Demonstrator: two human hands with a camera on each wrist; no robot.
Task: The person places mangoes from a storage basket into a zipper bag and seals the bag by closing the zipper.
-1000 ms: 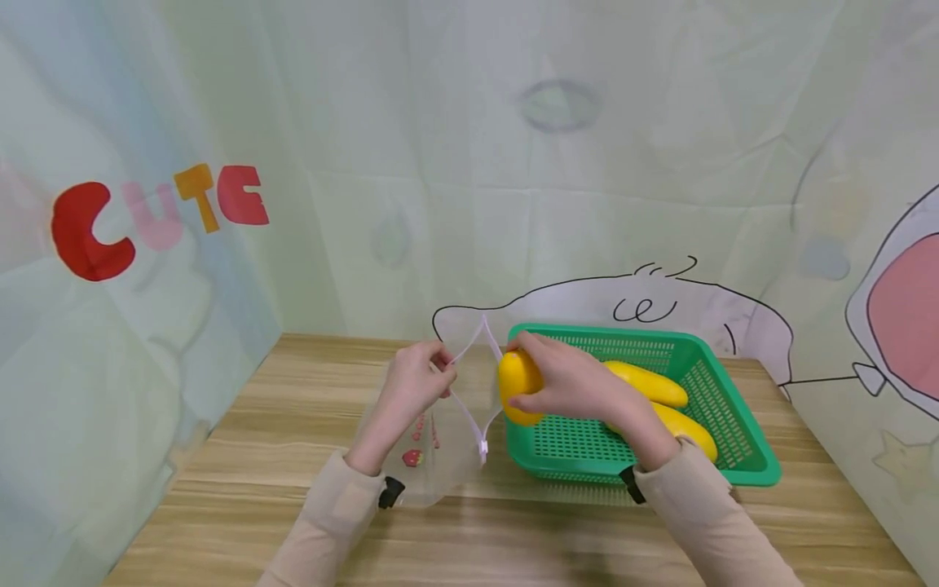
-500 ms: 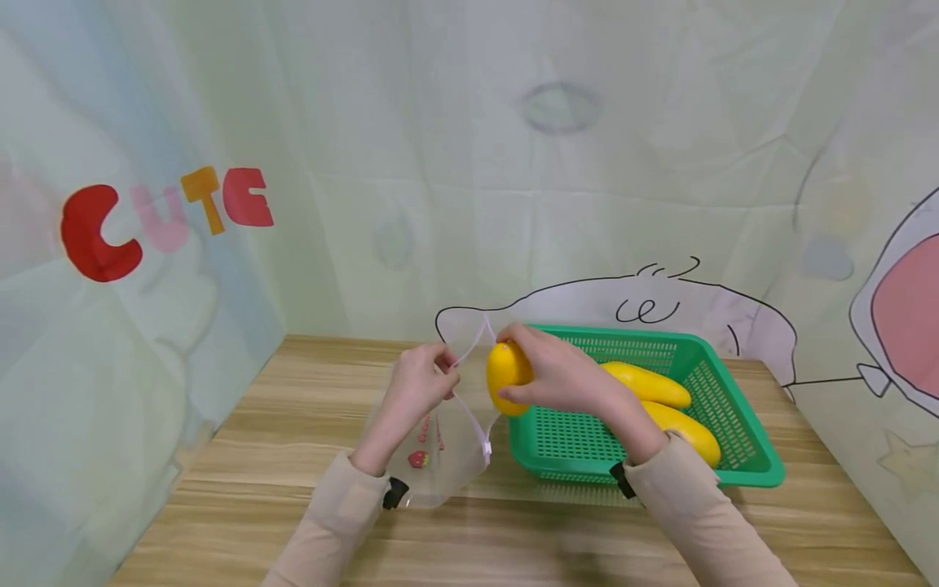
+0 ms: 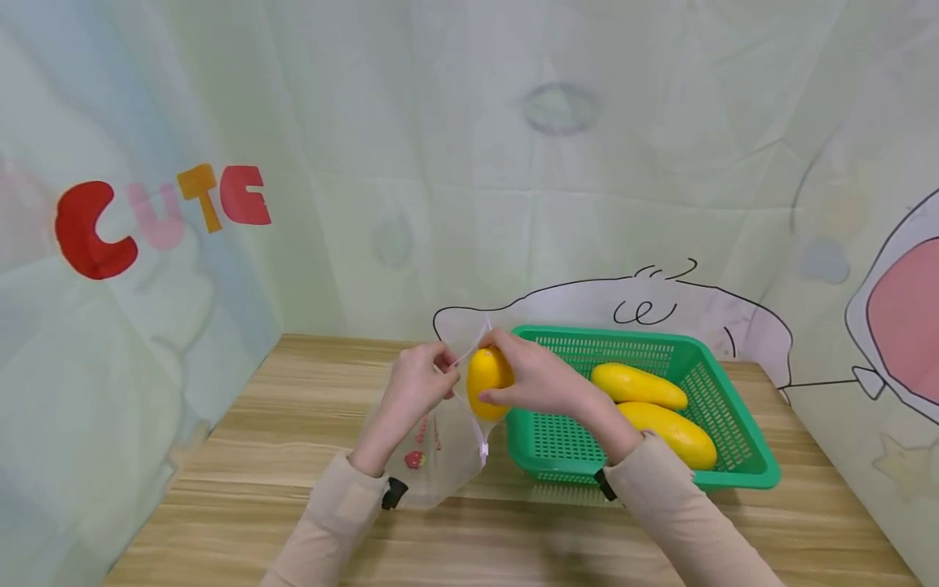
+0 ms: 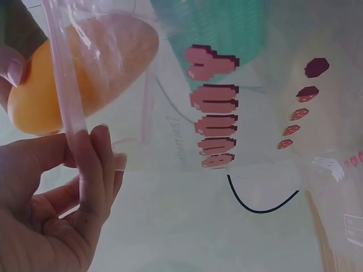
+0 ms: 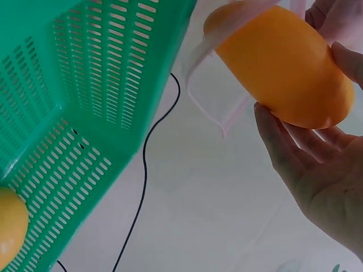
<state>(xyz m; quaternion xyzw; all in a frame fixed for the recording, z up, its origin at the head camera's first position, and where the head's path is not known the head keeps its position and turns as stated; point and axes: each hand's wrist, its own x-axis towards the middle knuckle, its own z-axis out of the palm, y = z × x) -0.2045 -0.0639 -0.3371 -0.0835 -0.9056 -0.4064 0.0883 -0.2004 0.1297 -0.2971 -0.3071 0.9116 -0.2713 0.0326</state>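
My left hand [image 3: 420, 379] pinches the pink-lined rim of a clear zip bag [image 4: 142, 113] printed with pink letters and strawberries. The bag's mouth is spread and faces right; its slider [image 3: 483, 450] hangs at the lower end. A yellow mango [image 3: 487, 383] is in my right hand [image 3: 539, 377], gripped between thumb and fingers. In the right wrist view, one end of the mango [image 5: 283, 62] has passed behind the pink rim, into the bag's mouth. The left wrist view shows that end through the clear plastic, while the right fingers hold the other end outside.
A green perforated basket [image 3: 734, 424] stands on the wooden table [image 3: 293, 456], just right of the bag. Two more mangoes lie in it, a rear one [image 3: 640, 385] and a front one [image 3: 675, 436]. A printed curtain [image 3: 469, 163] hangs close behind the table.
My right hand has moved left with the mango, from over the basket's left edge to the bag's mouth. My left hand has stayed nearly still on the rim.
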